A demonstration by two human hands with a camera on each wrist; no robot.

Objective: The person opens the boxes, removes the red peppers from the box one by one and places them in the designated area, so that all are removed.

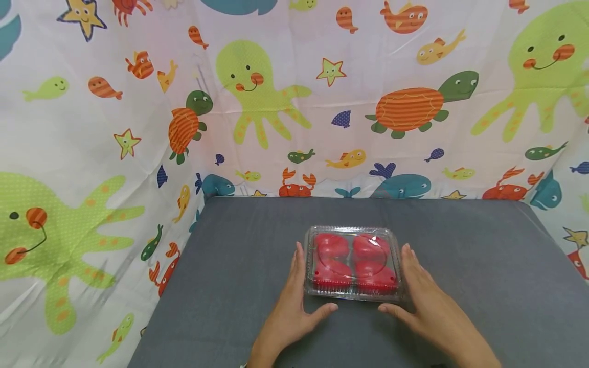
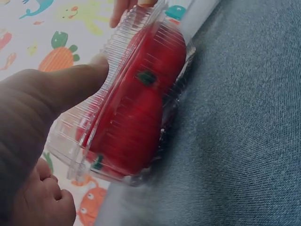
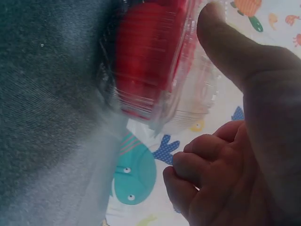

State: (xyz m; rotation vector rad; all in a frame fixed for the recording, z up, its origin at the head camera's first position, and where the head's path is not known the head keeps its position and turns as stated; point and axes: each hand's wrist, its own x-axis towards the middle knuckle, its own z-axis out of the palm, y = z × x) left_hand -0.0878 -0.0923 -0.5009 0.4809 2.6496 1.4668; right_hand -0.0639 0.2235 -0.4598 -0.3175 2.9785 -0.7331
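A clear plastic clamshell box (image 1: pixel 352 229), its lid down, lies on the grey table in the head view. Inside are several red rounded pieces (image 1: pixel 332 247); small green stem-like spots show on them in the left wrist view. Along the box's left side stands my left hand (image 1: pixel 294 312), fingers straight and thumb toward the front edge. My right hand (image 1: pixel 428 301) mirrors it on the right side, with its thumb near the front corner. Both hands are close against the box; whether each finger touches it I cannot tell. Both wrist views are somewhat blurred.
A grey cloth (image 1: pixel 230 266) covers the table, which ends at a straight back edge. Behind and to the left hangs a white curtain (image 1: pixel 285 153) printed with sea animals.
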